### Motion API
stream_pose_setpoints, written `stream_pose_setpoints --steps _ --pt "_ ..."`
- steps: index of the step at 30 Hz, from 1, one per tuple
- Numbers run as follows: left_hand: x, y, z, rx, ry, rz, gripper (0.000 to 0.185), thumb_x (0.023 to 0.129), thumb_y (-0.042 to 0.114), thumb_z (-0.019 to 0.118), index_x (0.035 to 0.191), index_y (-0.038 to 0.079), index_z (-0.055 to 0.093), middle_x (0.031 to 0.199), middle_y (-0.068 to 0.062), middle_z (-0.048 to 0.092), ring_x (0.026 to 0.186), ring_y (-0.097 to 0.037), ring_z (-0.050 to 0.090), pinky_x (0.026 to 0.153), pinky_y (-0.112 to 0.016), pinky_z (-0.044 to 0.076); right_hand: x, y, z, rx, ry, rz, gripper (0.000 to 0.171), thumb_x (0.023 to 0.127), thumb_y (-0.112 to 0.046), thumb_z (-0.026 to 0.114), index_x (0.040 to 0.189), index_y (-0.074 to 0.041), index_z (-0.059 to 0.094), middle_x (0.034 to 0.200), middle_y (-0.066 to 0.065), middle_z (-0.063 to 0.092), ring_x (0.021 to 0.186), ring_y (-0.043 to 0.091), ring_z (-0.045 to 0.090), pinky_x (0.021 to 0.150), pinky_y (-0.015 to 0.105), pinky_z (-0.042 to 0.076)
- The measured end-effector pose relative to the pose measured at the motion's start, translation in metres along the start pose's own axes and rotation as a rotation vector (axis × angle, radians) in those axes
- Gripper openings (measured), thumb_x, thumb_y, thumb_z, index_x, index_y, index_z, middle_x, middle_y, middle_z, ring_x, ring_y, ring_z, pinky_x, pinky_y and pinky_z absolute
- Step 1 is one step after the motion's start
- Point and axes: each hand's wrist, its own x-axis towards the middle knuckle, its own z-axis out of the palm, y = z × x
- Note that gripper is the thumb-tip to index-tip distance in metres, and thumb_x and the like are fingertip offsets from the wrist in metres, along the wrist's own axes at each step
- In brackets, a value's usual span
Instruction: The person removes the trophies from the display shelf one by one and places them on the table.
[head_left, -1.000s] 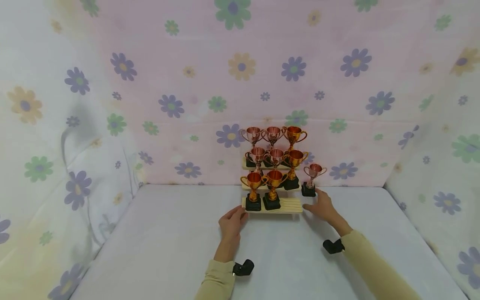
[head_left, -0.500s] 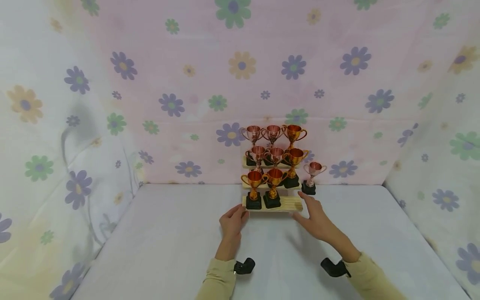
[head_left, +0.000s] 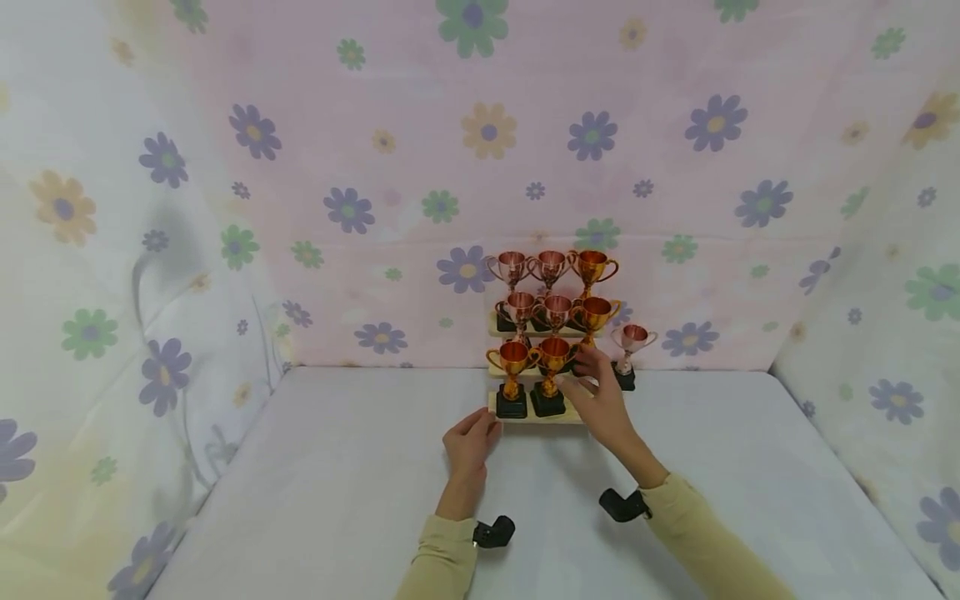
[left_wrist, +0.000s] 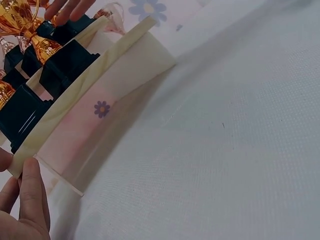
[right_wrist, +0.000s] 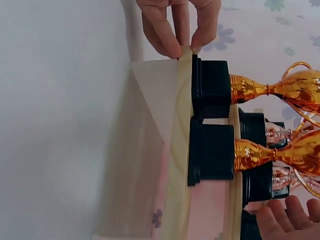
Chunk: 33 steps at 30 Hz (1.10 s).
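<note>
A tiered wooden display shelf (head_left: 536,420) bears several small trophy cups on black bases. My left hand (head_left: 467,446) pinches the left end of its lowest board, thumb and fingers on the edge, as the right wrist view also shows. Two gold trophies stand on that board: one at left (head_left: 512,375), one nearer the middle (head_left: 552,375). My right hand (head_left: 606,408) reaches over the board's right part, fingers extended beside the middle-tier gold trophy (head_left: 597,315), whose base they partly hide. In the right wrist view the right fingers (right_wrist: 290,220) are loosely bent near a black base; no grip shows.
A rose-coloured trophy (head_left: 635,337) stands right of the shelf, partly behind my right hand. More rose-coloured trophies (head_left: 513,268) and a gold one (head_left: 592,268) fill the top tier. Flowered cloth (head_left: 390,208) hangs behind the white table (head_left: 337,483).
My right hand has left the area by the rose-coloured trophy at the right and moved left over the lowest board, towards the gold trophies. The left hand keeps its hold on the shelf.
</note>
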Motion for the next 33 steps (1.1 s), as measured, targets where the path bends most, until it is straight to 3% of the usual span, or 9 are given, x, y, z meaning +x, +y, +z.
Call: stream_pose_setpoints --steps 5,11,17,20,25,33 --pt "-0.001 0.002 -0.001 0.0 -0.001 0.01 0.031 0.094 0.001 0.069 0.121 -0.014 0.065 0.114 -0.019 0.067 0.091 -0.018 0.071 0.088 -0.033 0.062 0.006 -0.001 0.013 0.057 0.057 0.011 0.073 0.098 -0.015 0.07 0.155 0.0 0.027 0.147 0.024 0.04 0.131 0.039 0.045 0.115 0.058 0.04" --pt "-0.001 0.003 -0.002 -0.004 0.013 0.023 0.028 0.093 0.0 0.069 0.118 -0.014 0.067 0.108 -0.018 0.068 0.086 -0.016 0.071 0.083 -0.03 0.063 0.014 -0.003 0.023 0.124 0.108 -0.01 0.067 0.094 -0.008 0.074 0.15 -0.002 0.036 0.136 0.02 0.048 0.123 0.034 0.053 0.111 0.051 0.048" --pt "-0.001 0.001 -0.001 -0.016 0.001 0.024 0.029 0.092 -0.001 0.069 0.118 -0.014 0.067 0.106 -0.017 0.068 0.083 -0.014 0.071 0.082 -0.03 0.063 0.019 -0.002 0.026 0.156 0.169 -0.038 0.052 0.094 0.0 0.071 0.14 0.002 0.046 0.129 0.022 0.055 0.114 0.031 0.06 0.094 0.02 0.055" --pt "-0.001 -0.001 -0.001 -0.018 -0.004 0.028 0.029 0.092 -0.001 0.069 0.118 -0.015 0.066 0.106 -0.017 0.068 0.083 -0.015 0.071 0.082 -0.031 0.063 0.018 -0.001 0.027 0.169 0.195 -0.048 0.049 0.094 0.001 0.07 0.137 0.004 0.046 0.128 0.022 0.056 0.111 0.025 0.061 0.086 0.011 0.054" --pt "-0.001 0.0 -0.001 -0.014 -0.004 0.031 0.029 0.092 0.0 0.069 0.117 -0.015 0.067 0.1 -0.014 0.07 0.083 -0.015 0.071 0.082 -0.032 0.064 0.013 0.0 0.026 0.191 0.239 -0.098 0.048 0.092 0.002 0.072 0.134 0.006 0.049 0.128 0.023 0.056 0.105 0.014 0.062 0.086 0.012 0.055" --pt "-0.008 0.006 -0.001 -0.019 -0.007 0.033 0.028 0.091 -0.002 0.069 0.115 -0.016 0.067 0.098 -0.015 0.07 0.08 -0.015 0.071 0.081 -0.032 0.064 0.001 0.002 0.014 0.216 0.245 -0.061 0.051 0.09 0.004 0.074 0.135 0.006 0.049 0.127 0.016 0.054 0.106 0.009 0.061 0.09 0.013 0.055"
